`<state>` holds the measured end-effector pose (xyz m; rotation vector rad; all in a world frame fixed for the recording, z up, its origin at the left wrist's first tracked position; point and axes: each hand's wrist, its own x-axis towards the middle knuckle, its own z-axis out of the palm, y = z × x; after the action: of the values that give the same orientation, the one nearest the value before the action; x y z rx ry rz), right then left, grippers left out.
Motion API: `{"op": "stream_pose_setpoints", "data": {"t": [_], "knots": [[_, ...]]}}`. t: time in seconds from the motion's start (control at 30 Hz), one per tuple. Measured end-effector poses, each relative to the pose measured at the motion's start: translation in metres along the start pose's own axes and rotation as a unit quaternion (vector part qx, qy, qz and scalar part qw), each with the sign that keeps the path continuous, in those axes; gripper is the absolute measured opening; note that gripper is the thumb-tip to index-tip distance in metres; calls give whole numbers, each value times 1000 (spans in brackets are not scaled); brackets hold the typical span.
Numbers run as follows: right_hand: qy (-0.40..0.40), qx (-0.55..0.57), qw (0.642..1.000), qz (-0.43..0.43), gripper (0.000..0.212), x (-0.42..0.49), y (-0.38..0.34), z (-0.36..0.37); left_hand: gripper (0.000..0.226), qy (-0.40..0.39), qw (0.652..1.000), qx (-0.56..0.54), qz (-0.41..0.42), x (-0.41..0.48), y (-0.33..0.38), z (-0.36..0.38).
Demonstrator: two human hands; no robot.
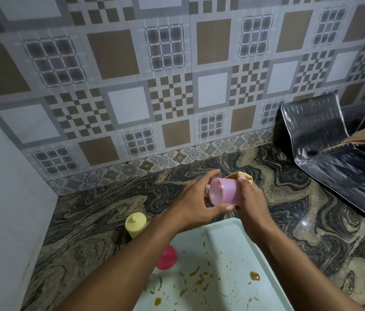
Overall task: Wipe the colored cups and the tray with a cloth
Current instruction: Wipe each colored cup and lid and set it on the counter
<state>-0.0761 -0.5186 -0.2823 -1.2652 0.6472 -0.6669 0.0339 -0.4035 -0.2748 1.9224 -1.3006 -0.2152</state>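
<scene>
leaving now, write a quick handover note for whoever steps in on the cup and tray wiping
Left hand: grips the pink cup, tipped sideways above the counter beyond the tray.
Right hand: holds the yellowish cloth against the cup's far side.
Yellow cup and red cup sit on the counter left of the tray.
Done: cannot tell which cups are already wiped.
Left: finish the pink cup; the tray shows brown smears, not yet wiped.

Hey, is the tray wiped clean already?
No, brown stains and small drips are scattered over the pale surface of the tray.
</scene>
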Motion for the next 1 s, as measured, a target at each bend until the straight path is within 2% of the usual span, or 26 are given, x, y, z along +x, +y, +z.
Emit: {"op": "stream_pose_setpoints", "data": {"t": [0.07, 0.2, 0.23, 0.3, 0.37, 0.47, 0.57, 0.7, 0.8, 0.87, 0.9, 1.0], "knots": [[-5, -10, 1000, -9, 41, 0, 1, 0, 73, 2, 1000, 10, 4, 1, -1, 1], [-2, 6, 1000, 3, 38, 2, -1, 0, 74, 12, 986, 115, 117, 0, -5, 4], [-2, 0, 1000, 1, 38, 3, 0, 0, 75, 15, 987, 111, 115, -1, -6, 5], [3, -7, 1000, -8, 39, 4, 1, -1, 84, 12, 996, 66, 61, -2, -3, 5], [4, -12, 1000, -13, 41, 4, 4, -1, 82, 19, 999, 25, 14, -3, -2, 5], [-1, -13, 1000, -10, 41, 5, 5, -1, 70, 28, 994, 71, 73, -3, -2, 9], [1, -1, 1000, 1, 42, 5, 6, -2, 72, 14, 986, 121, 117, -2, -8, 11], [12, -3, 1000, 5, 43, 5, 10, -4, 79, 23, 999, 33, 4, -2, -4, 12], [24, -12, 1000, 2, 43, 4, 11, -4, 69, 18, 996, 67, 64, -3, -3, 15], [26, -16, 1000, 3, 45, 5, 11, -5, 72, 9, 985, 122, 120, -2, -7, 12], [24, -17, 1000, 2, 47, 5, 12, -6, 75, 7, 985, 120, 119, -2, -9, 12], [18, -31, 999, -12, 50, 4, 12, -6, 85, 23, 998, 45, 24, -4, -4, 12]]}}
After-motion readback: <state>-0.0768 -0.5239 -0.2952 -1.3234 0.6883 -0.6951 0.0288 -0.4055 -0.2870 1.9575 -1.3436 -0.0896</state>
